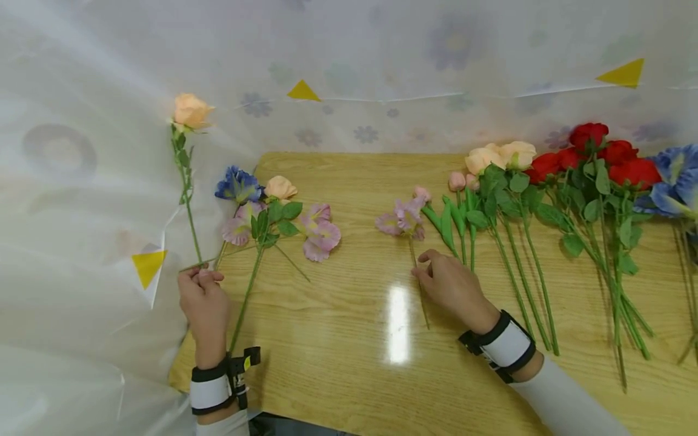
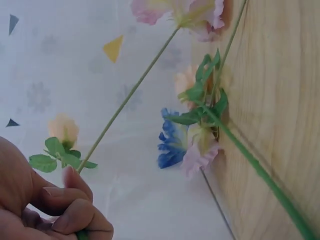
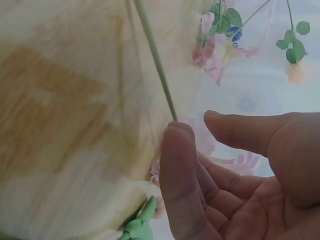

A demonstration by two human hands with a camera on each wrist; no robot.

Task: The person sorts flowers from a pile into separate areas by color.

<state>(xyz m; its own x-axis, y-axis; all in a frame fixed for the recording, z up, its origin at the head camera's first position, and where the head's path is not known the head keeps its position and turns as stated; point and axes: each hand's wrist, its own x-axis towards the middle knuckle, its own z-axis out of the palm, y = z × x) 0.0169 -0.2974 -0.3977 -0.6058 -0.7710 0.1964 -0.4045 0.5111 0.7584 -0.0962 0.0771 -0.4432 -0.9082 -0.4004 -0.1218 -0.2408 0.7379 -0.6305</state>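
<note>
My left hand (image 1: pixel 206 297) pinches the lower stem of an upright peach rose (image 1: pixel 192 111) beyond the table's left edge. The same fingers hold the thin stem of a pale purple iris (image 1: pixel 320 233), which stretches right across other flowers; the left wrist view shows this iris stem (image 2: pixel 131 95) rising from the fingers. Over the table, my right hand (image 1: pixel 455 287) is at the stem of another pale purple iris (image 1: pixel 402 217). In the right wrist view, the index fingertip meets that stem (image 3: pixel 159 75), while the thumb stands apart from it.
Below the rose lie a blue iris (image 1: pixel 239 184), another peach rose (image 1: pixel 280 188) and a purple iris (image 1: pixel 238 225). Rightward on the wooden table (image 1: pixel 338 351) are pink tulips (image 1: pixel 457 181), peach roses (image 1: pixel 517 155), several red roses (image 1: pixel 635 173) and blue irises (image 1: pixel 673 188). A patterned white sheet (image 1: pixel 349 54) hangs behind.
</note>
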